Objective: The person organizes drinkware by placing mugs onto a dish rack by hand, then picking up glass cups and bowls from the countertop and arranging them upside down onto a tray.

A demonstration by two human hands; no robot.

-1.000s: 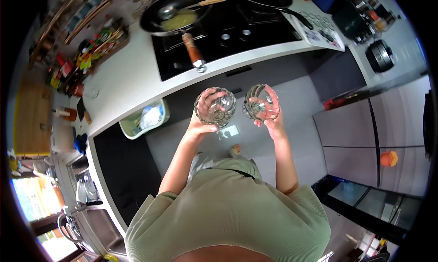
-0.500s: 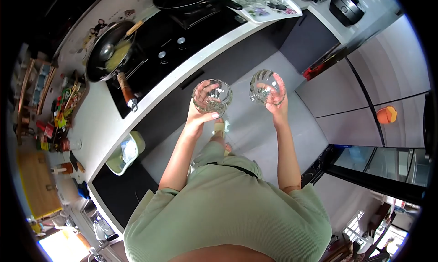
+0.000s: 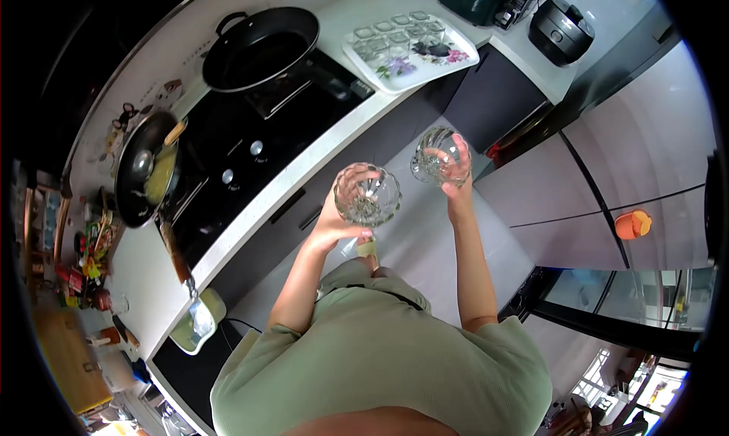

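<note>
My left hand (image 3: 332,216) is wrapped round the side of a clear, ribbed glass bowl (image 3: 377,195), its thumb below the rim. A second ribbed glass bowl (image 3: 429,157) is in my right hand (image 3: 460,179), whose fingers show through the glass on its right side. Both bowls are held in the air in front of my body, over the floor, a little apart from each other. No contents are visible in either one.
Left, a wok (image 3: 125,178) with a ladle and yellowish food sits on the black stove (image 3: 228,144), beside a black frying pan (image 3: 262,49). A floral tray (image 3: 395,78) with several small glasses lies on the counter, near a rice cooker (image 3: 560,32). A fridge (image 3: 547,193) stands right.
I have moved forward along the counter, so the tray and frying pan appear nearer. The left bowl shows lower and further right in view. Both hands keep hold of their bowls.
</note>
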